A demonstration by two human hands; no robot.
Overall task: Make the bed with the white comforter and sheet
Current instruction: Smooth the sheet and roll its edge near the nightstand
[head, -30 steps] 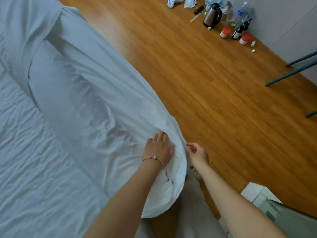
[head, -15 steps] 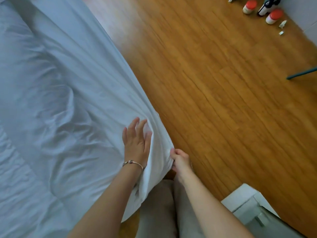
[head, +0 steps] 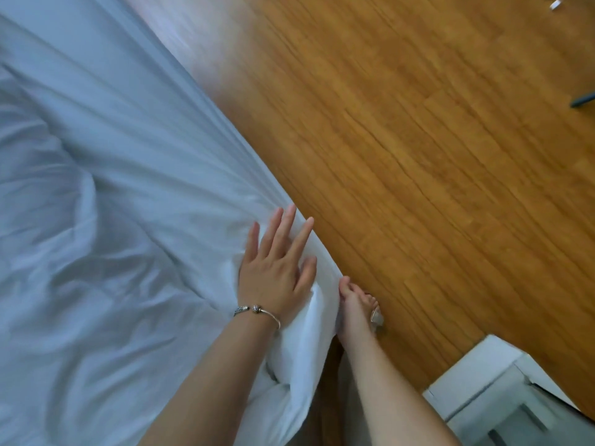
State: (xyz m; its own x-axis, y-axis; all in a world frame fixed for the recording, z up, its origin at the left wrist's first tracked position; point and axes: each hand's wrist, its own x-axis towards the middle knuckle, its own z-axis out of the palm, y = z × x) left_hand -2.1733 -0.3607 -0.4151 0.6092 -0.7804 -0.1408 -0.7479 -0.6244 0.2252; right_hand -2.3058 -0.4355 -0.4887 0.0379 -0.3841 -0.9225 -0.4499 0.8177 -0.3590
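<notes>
Left hand [head: 277, 272], fingers straight and apart, presses flat on the white comforter [head: 112, 204] at its 3 o'clock edge. Right hand [head: 355, 304] pinches that hanging edge, fingers curled. Wooden floor [head: 434, 156] lies at 1 o'clock; a white box [head: 476, 381] at 5 o'clock.

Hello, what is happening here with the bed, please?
A person is making a bed. The left hand, with a bracelet on the wrist, lies flat with straight fingers on the white comforter near its edge. The right hand pinches the comforter's edge where it hangs off the side of the bed over the wooden floor. The cloth is still wrinkled, so the smoothing is not finished.
</notes>
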